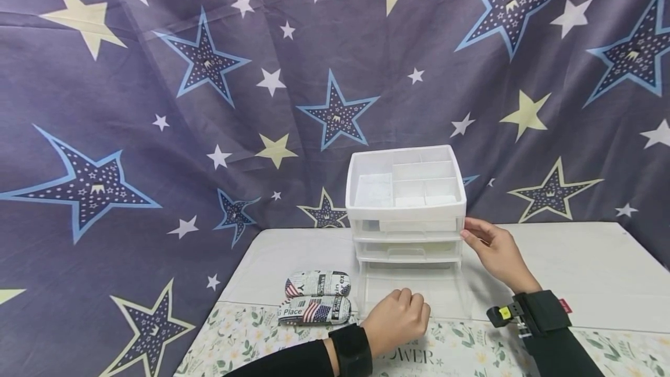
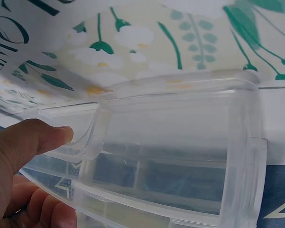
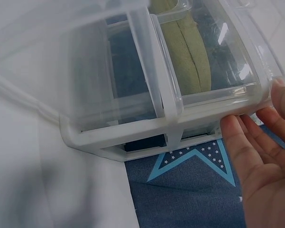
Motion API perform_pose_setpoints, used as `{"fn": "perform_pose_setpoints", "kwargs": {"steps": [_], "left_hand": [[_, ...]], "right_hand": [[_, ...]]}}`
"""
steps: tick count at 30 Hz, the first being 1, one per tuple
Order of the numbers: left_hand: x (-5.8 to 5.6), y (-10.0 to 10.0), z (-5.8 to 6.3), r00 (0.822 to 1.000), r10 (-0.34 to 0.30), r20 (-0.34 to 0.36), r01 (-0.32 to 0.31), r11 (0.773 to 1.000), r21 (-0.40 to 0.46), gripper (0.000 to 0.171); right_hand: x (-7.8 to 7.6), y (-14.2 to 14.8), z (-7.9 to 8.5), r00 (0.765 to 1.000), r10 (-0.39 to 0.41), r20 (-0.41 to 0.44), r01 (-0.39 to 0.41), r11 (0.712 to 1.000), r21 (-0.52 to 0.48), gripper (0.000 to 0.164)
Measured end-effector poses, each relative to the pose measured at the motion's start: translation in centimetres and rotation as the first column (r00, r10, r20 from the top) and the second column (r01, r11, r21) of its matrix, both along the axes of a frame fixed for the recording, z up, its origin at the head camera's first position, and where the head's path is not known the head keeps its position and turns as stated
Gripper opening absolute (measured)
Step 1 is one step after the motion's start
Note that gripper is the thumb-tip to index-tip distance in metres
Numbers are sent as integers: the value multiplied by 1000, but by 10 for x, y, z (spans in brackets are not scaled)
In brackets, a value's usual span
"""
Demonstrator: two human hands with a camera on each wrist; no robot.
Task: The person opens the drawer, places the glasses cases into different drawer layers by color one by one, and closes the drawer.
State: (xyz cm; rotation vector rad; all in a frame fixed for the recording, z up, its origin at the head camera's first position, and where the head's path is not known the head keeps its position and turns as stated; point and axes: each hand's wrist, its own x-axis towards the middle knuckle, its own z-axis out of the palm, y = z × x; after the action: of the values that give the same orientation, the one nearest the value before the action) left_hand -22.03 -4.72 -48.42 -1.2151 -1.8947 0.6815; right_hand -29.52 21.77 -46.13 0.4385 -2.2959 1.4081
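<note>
A white storage unit (image 1: pixel 405 214) with clear drawers stands on the table under an open compartmented top. Its bottom drawer (image 1: pixel 439 290) is pulled far out toward me. My left hand (image 1: pixel 398 320) grips that drawer's front handle, thumb over it and fingers curled beneath, as the left wrist view shows. My right hand (image 1: pixel 499 255) holds the unit's right front edge, thumb at the front and fingers along the side. Through a clear drawer above the bottom one, an olive-green fabric item (image 3: pixel 187 54) shows in the right wrist view. No contents are visible in the bottom drawer.
Two newspaper-print soft pouches (image 1: pixel 316 310) lie left of the drawers. A floral cloth (image 1: pixel 246 330) covers the table's front part, with white surface (image 1: pixel 581 272) behind it. A star-patterned curtain (image 1: pixel 293 185) hangs close behind the unit.
</note>
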Motion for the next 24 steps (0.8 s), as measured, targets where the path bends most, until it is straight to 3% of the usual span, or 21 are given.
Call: {"fn": "perform_pose_setpoints", "kwargs": {"steps": [7,15,24], "left_hand": [[3,-2,0,999,-43,-1,43,999,24,54],[11,-2,1,1000,6,30,-6,1000,9,31],[16,-2,0,1000,-4,28,3,1000,10,32]], "right_hand": [[0,0,-1,1000,-6,17,6,1000,2,43],[-1,0,-1,1000,1,-1,-1,1000,5,42],[0,0,-1,1000,-1,-6,1,1000,10,42]]}}
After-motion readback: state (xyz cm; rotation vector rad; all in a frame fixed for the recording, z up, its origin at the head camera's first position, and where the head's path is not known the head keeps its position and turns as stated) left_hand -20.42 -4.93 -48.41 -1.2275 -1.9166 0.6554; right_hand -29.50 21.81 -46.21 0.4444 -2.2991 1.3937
